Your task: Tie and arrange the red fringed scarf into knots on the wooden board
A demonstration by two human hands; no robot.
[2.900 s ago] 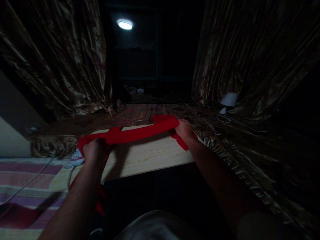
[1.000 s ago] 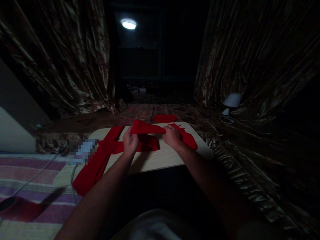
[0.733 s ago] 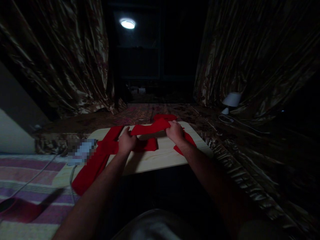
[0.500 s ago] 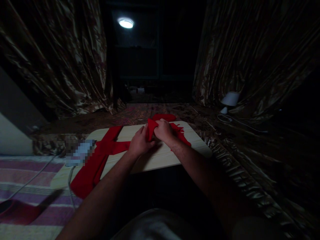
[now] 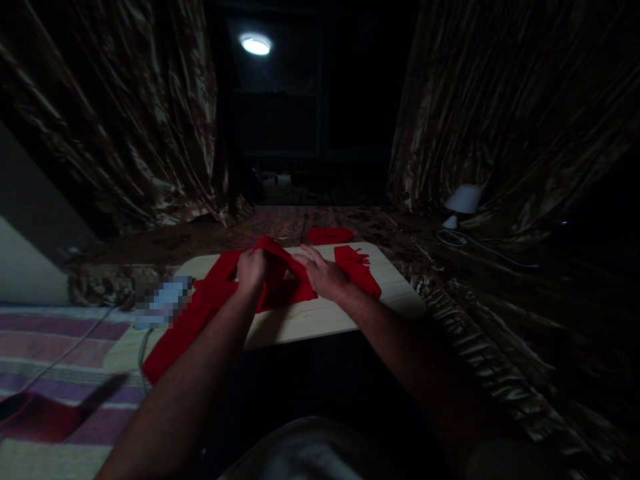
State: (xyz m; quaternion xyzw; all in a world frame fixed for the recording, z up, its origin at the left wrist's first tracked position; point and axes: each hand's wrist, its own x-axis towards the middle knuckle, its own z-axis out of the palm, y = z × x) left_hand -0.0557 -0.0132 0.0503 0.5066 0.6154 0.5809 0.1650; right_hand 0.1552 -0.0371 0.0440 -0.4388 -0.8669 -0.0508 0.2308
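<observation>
A piece of red cloth (image 5: 293,291) is partly raised over a light wooden board (image 5: 320,319). My left hand (image 5: 251,270) is closed around its lifted left edge. My right hand (image 5: 323,272) has its fingers stretched out and touches the right side of the same cloth. Just right of that hand lies a red piece with a fringed end (image 5: 357,270). More red cloth (image 5: 183,337) spreads over the left part of the board, partly hidden by my left forearm. Beyond the far edge sits a folded red piece (image 5: 330,235).
A phone-like device (image 5: 167,300), partly blurred out, rests at the board's left with a cable. A red object (image 5: 40,417) lies on the striped cover (image 5: 100,393). A small white lamp (image 5: 464,199) stands at the right before dark curtains (image 5: 440,107).
My left hand has moved left, drawing the red cloth out into a wider raised sheet. The fingers of my right hand have opened out from their grip.
</observation>
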